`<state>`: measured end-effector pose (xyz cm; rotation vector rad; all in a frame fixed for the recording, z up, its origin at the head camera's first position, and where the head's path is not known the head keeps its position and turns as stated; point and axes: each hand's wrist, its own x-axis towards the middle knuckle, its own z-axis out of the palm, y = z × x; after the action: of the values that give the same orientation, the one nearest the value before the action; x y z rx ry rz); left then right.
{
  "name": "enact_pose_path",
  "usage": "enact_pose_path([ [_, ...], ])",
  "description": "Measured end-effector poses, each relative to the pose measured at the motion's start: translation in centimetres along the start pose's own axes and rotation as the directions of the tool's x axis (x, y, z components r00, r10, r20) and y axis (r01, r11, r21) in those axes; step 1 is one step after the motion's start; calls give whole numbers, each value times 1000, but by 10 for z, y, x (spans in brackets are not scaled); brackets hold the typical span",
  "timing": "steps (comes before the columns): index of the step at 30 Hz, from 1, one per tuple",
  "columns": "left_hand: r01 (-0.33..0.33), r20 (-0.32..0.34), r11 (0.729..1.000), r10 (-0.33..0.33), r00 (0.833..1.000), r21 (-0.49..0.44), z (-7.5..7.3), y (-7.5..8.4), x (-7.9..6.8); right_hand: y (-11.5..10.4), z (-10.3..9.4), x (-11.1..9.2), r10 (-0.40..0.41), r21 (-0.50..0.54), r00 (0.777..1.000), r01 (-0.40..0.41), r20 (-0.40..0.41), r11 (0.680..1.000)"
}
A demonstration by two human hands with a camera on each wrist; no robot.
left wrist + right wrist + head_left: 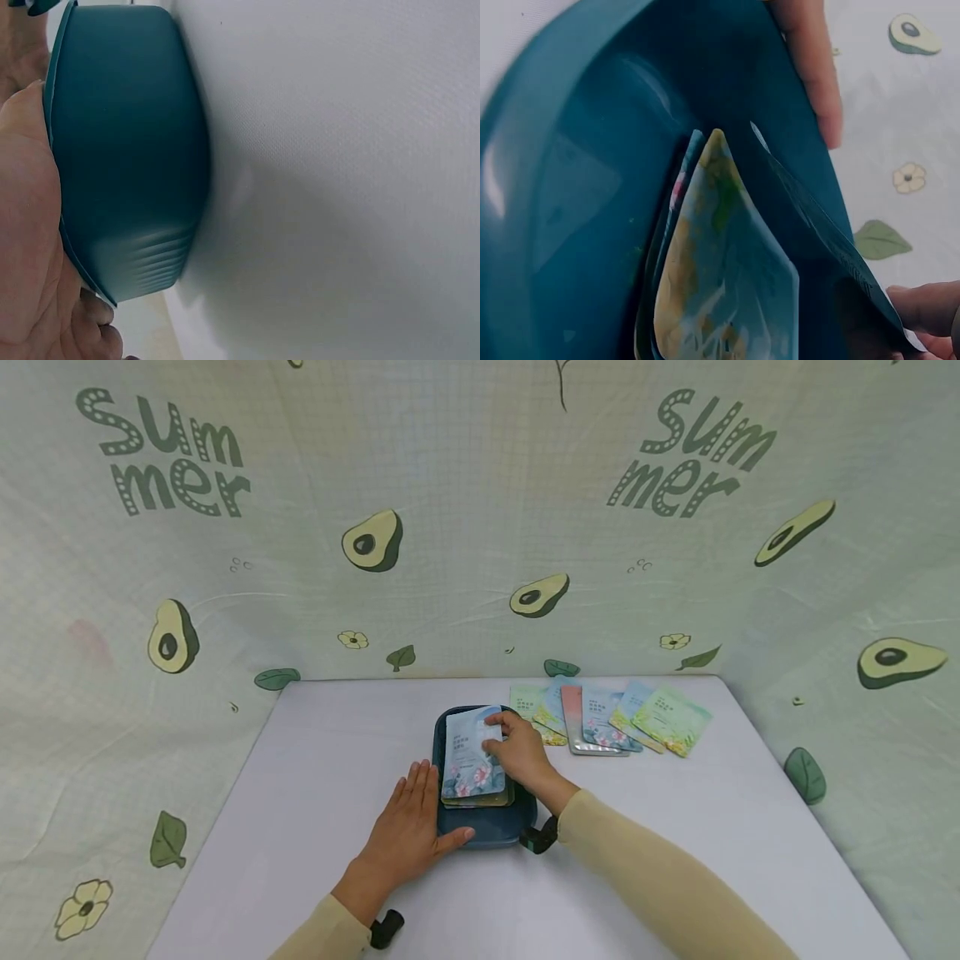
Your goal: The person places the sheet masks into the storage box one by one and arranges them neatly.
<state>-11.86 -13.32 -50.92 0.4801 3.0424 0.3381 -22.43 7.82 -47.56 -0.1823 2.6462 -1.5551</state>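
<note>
My right hand (521, 750) pinches the right edge of a pale blue sheet mask packet (468, 747) printed with pink flowers. In the right wrist view, the fingertips (930, 311) grip that packet (821, 232), which slants away from the others. Beneath it, more packets (727, 255), one of them yellow and green, lie inside a dark blue tray (487, 828). The left hand (408, 822) rests along the tray's left side with its fingers straight and its thumb over the near rim. From the left wrist, the palm (26, 217) touches the rim above the tray's outer wall (127, 135).
A fanned row of several more packets lies at the back right, with a green one (672, 720) at its right end and a pink-and-silver one (573, 718) among them. All stand on a white table (337, 735), before a cloth backdrop (457, 468) printed with avocados.
</note>
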Motion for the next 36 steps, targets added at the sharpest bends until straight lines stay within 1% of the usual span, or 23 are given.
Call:
enact_pose_path([
  [6, 0, 0, 1000, 0, 1000, -16, -1, 0, -1, 2, 6, 3, 21, -68, 1000, -20, 12, 997],
  [9, 1, 1, 1000, -1, 1000, -27, 0, -1, -1, 2, 6, 4, 32, -82, 998, -28, 46, 996],
  [13, 1, 1, 999, -1, 1000, -32, 1, -2, 0, 2, 4, 6, 15, -158, 995, 1, 103, 987],
  [18, -5, -11, 999, 4, 1000, -32, 2, -2, 0, 2, 1, 7, -42, -298, 987, 86, 153, 951],
  [22, 0, -8, 999, 0, 1000, -35, 2, -2, 0, 2, -1, 7, -71, -365, 986, 123, 152, 923],
  [25, 5, -5, 999, -5, 1000, -37, 2, -1, 0, 2, -2, 7, -80, -386, 987, 130, 142, 913],
  [36, 7, -5, 1000, -7, 1000, -31, 2, -1, 0, 6, -3, 8, -61, -403, 991, 106, 123, 909],
])
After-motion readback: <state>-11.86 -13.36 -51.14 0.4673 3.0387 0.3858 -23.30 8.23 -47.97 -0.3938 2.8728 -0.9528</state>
